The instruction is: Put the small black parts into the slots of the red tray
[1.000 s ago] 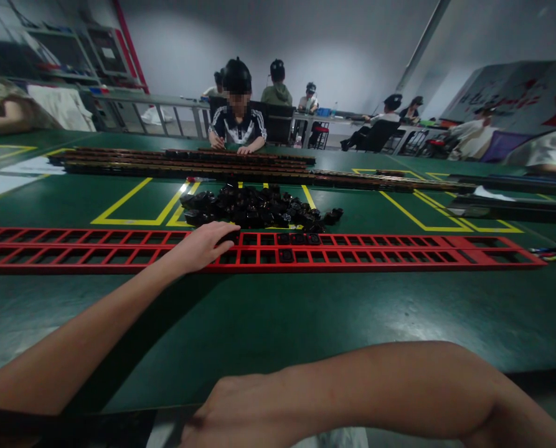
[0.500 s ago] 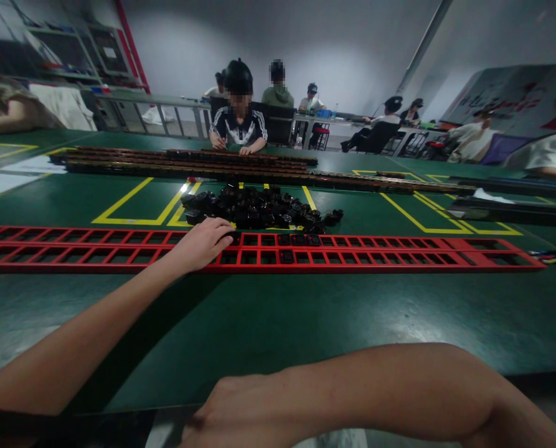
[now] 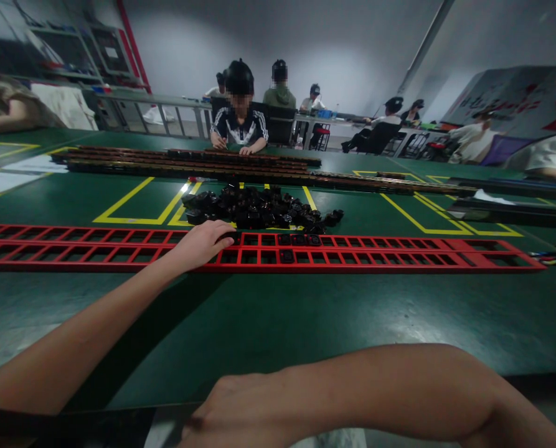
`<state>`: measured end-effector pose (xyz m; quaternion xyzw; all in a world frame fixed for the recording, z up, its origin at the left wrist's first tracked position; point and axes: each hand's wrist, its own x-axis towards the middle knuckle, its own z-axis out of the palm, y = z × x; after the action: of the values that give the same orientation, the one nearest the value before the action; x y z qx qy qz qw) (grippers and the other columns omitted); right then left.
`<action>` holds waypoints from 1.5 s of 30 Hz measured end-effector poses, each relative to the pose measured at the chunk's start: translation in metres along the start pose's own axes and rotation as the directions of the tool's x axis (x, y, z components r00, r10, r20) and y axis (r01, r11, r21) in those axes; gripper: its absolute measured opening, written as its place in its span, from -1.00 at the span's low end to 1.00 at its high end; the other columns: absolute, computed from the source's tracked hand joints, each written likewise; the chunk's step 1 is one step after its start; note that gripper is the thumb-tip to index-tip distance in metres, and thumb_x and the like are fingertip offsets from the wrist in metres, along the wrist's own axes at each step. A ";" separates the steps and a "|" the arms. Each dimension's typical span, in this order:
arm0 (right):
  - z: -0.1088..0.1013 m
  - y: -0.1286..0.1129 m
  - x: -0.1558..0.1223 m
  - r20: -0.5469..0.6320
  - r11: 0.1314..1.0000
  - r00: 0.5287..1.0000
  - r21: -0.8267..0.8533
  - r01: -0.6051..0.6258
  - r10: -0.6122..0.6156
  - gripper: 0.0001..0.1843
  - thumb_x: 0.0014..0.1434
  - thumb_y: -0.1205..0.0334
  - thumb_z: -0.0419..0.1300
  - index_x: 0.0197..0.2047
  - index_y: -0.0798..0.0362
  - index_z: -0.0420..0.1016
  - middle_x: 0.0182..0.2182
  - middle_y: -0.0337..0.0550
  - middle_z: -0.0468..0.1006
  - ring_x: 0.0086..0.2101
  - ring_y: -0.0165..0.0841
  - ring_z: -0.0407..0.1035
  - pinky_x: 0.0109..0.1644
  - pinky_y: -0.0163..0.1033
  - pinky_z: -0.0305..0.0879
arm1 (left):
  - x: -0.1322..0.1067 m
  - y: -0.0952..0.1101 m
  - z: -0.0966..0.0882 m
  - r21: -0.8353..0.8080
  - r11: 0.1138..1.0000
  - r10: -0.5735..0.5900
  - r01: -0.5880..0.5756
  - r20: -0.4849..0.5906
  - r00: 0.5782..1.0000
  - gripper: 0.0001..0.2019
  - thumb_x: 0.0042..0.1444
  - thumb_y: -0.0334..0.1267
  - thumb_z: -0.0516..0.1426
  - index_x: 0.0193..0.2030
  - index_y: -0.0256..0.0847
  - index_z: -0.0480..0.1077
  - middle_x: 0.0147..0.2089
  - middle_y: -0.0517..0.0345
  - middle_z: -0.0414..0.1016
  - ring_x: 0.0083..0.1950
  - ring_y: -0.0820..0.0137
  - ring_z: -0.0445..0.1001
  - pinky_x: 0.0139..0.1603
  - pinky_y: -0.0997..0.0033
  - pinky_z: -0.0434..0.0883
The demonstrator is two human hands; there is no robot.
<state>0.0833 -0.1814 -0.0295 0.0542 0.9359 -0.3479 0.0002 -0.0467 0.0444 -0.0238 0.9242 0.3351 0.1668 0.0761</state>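
Green matting covers the long work table (image 3: 306, 311), which is marked with yellow lines (image 3: 128, 202). It is shared with other seated people, and a person in a dark striped jacket (image 3: 239, 127) is seen opposite. A stack of long dark rails (image 3: 188, 163) is laid across the far side, just in front of that person's hands.

Nearer the camera, a red slotted frame (image 3: 399, 252) with two rows of open cells is stretched from edge to edge of the table. Just behind its middle a pile of small black parts (image 3: 259, 208) is heaped over the yellow lines, its near edge almost touching the frame.

The left hand (image 3: 200, 244) is reached out and rested palm down on the frame. Its fingers (image 3: 224, 231) are held close together and laid over the far row of cells, just short of the pile. It cannot be told whether a part is held beneath them. A few seated black parts (image 3: 299, 239) are seen in the cells just to the right of the fingertips, with a single one (image 3: 286, 254) in the near row.

The right hand (image 3: 240, 414) is lowered at the table's near edge, well apart from the frame. Its fingers are cut off by the bottom of the view, so their state cannot be told.
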 end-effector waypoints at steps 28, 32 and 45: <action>-0.013 -0.011 -0.001 0.041 0.998 0.997 -0.011 -0.066 0.066 -0.91 0.31 0.27 0.10 -0.17 0.04 0.43 -0.25 -0.17 0.58 -0.31 -0.42 0.46 -0.37 -0.39 0.30 | 0.004 0.003 -0.008 0.016 1.000 -0.016 0.016 0.015 1.000 -0.58 0.28 0.07 0.06 0.10 -0.12 0.49 0.12 0.00 0.51 0.12 0.17 0.45 0.22 0.12 0.37; -0.015 -0.012 0.001 0.084 0.992 0.989 -0.011 -0.123 0.124 -0.95 0.21 0.27 0.21 -0.25 0.05 0.42 -0.26 -0.17 0.58 -0.31 -0.40 0.47 -0.40 -0.39 0.29 | 0.003 0.006 -0.006 0.038 0.999 -0.023 0.023 0.009 1.000 -0.57 0.28 0.08 0.06 0.10 -0.12 0.48 0.11 -0.01 0.50 0.11 0.18 0.45 0.19 0.11 0.37; -0.032 -0.029 0.002 0.082 0.992 0.994 0.096 -0.083 0.075 -0.93 0.21 0.36 0.24 -0.28 0.00 0.44 -0.20 -0.25 0.61 -0.25 -0.46 0.48 -0.38 -0.44 0.29 | -0.012 -0.048 -0.021 0.210 0.909 -0.304 0.361 -0.259 0.917 -0.52 0.26 0.03 -0.02 0.15 -0.24 0.38 0.25 -0.24 0.32 0.28 -0.09 0.28 0.26 -0.17 0.30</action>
<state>0.0798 -0.1820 0.0134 0.0774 0.9139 -0.3956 0.0481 -0.0917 0.0737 -0.0190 0.8308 0.5132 0.2085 -0.0528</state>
